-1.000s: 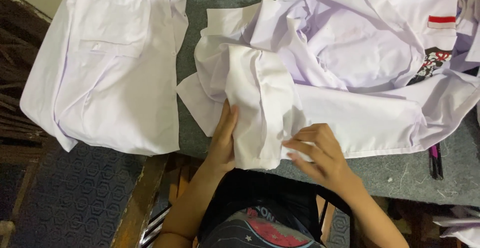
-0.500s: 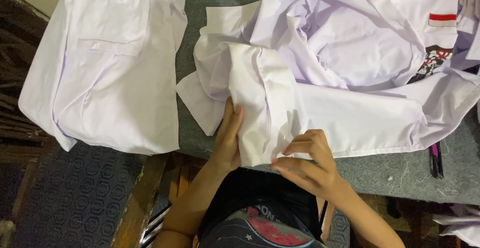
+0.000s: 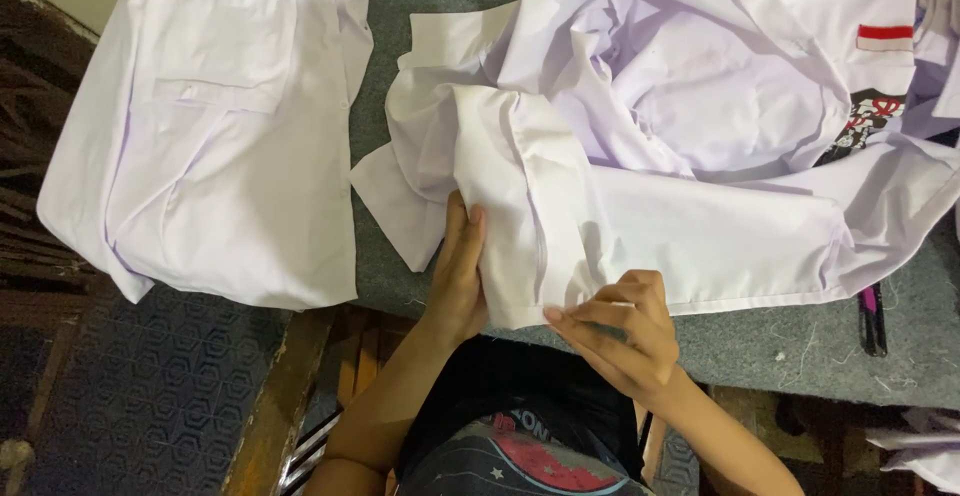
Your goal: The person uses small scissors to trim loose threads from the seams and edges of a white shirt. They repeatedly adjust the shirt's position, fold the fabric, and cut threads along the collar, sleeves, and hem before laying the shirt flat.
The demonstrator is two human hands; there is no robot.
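Right hand (image 3: pixel 615 331): fingers pinched on near hem of white shirt (image 3: pixel 640 146). Left hand (image 3: pixel 460 271): flat, open, pressed against folded edge. Shirt bunched on grey table (image 3: pixel 780 341). Folding judged underway; crease needs smoothing. Second shirt (image 3: pixel 210 126) laid far left.

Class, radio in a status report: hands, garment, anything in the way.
Left hand flat against white shirt fold. Right hand pinching its hem. Second shirt lies apart, left; pen at table edge.
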